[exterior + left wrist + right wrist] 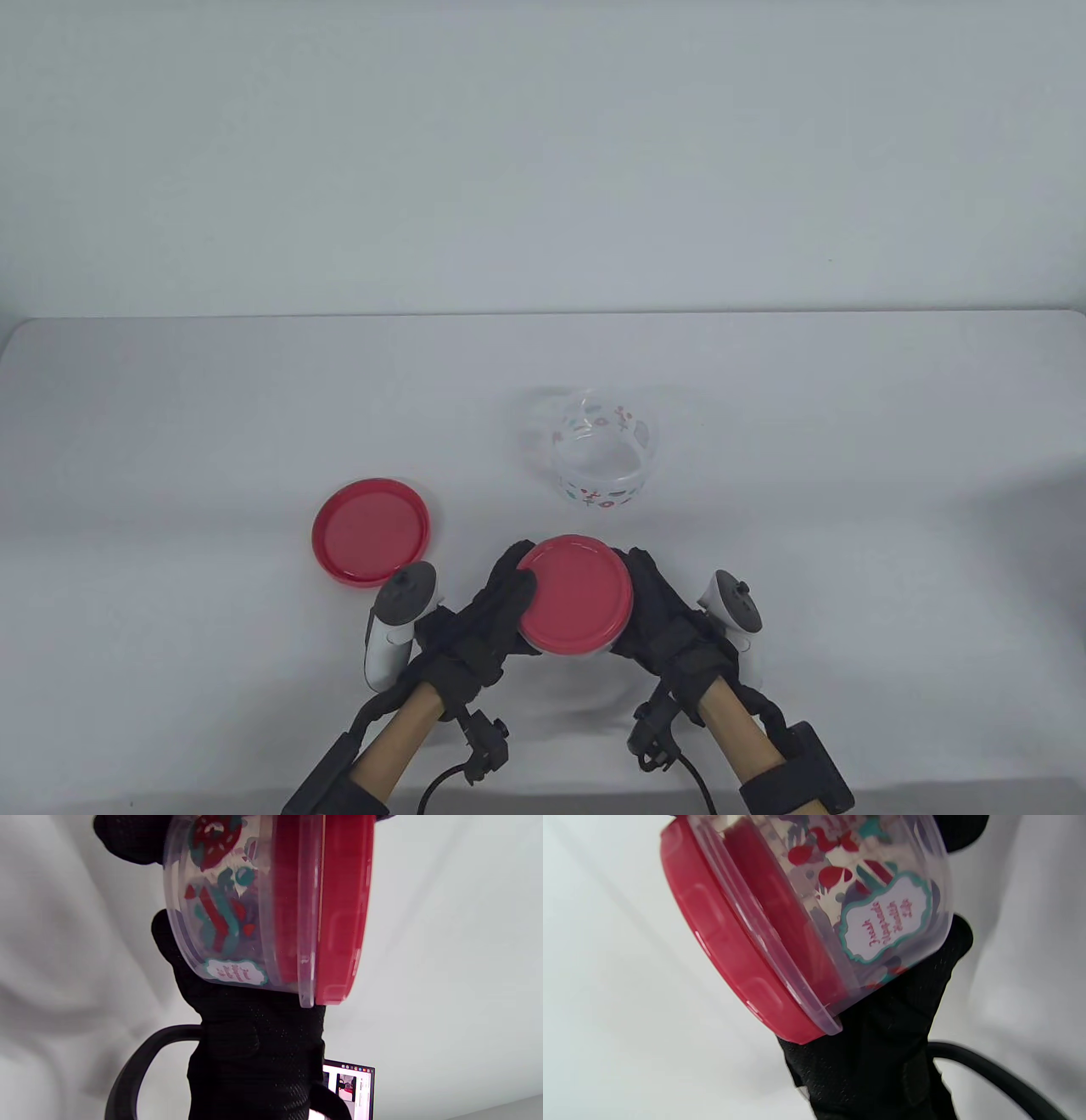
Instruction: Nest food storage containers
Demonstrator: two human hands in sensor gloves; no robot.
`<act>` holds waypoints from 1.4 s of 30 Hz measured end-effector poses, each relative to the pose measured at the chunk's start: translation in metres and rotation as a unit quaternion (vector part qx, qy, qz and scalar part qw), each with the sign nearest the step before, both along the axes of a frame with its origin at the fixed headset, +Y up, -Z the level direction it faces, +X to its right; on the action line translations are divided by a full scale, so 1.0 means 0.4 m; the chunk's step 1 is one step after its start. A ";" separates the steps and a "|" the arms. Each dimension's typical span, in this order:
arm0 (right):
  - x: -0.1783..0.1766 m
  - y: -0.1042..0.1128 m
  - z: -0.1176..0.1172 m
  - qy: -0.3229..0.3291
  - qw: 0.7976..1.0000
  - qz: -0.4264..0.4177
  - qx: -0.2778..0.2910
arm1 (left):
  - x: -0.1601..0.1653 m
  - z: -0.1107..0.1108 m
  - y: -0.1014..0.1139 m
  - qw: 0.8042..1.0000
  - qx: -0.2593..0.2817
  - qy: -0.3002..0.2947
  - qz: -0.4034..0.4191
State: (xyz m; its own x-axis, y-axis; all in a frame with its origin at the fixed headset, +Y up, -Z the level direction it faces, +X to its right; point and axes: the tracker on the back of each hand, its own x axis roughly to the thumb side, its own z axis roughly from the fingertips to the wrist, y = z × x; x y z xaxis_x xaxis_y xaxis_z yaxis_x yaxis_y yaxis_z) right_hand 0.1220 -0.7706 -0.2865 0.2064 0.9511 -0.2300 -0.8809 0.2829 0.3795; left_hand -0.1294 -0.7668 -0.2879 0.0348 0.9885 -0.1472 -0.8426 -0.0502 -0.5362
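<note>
With one open container (601,454) and its loose red lid (370,531) already on the worktop (170,407), both the left hand (492,607) and right hand (657,607) gripped the lidded container (574,607), fingers wrapped around it, so unlidding and nesting apparently remained.

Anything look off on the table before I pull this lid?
Nothing looks damaged or spilled. The open container stands upright, and the loose red lid lies flat to its left. The lidded container is gripped between the left hand and right hand, lid seated evenly.
</note>
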 end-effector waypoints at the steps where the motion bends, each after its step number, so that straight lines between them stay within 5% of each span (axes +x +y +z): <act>1: 0.012 0.019 0.001 -0.032 0.997 0.057 0.041 | -0.003 0.000 0.002 1.000 0.006 0.005 -0.013; 2: 0.020 0.036 0.002 -0.055 0.989 0.113 0.083 | -0.005 0.001 0.003 1.000 0.011 0.008 -0.024; 5: 0.034 0.096 0.008 -0.091 0.909 0.333 0.232 | -0.010 0.002 0.004 0.999 0.018 0.017 -0.047; 7: 0.028 0.119 0.015 -0.092 0.864 0.412 0.275 | -0.010 0.002 0.003 0.998 0.020 0.018 -0.050; 9: 0.021 0.123 0.023 -0.100 0.843 0.444 0.288 | -0.009 0.002 0.004 0.998 0.023 0.017 -0.055; 20: 0.001 0.115 0.021 -0.087 0.865 0.424 0.255 | -0.007 0.004 0.012 0.996 0.034 0.018 -0.076; 26: -0.001 0.137 0.016 -0.112 0.874 0.415 0.227 | -0.027 0.005 0.042 0.991 0.090 0.043 -0.090; 33: 0.042 0.202 -0.020 -0.185 0.856 0.444 0.192 | -0.074 0.005 0.092 0.962 0.182 0.099 -0.180; 42: 0.079 0.306 -0.138 -0.276 0.848 0.432 0.134 | -0.094 0.013 0.143 0.913 0.247 0.128 -0.298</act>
State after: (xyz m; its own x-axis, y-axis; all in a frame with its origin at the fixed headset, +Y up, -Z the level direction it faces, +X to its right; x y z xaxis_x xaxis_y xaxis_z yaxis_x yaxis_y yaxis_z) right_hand 0.1535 -0.6483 -0.3415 -0.5891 0.8045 -0.0762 -0.7792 -0.5905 -0.2102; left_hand -0.1670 -0.7097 -0.2826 0.6157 0.7530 0.2323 -0.7421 0.6532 -0.1504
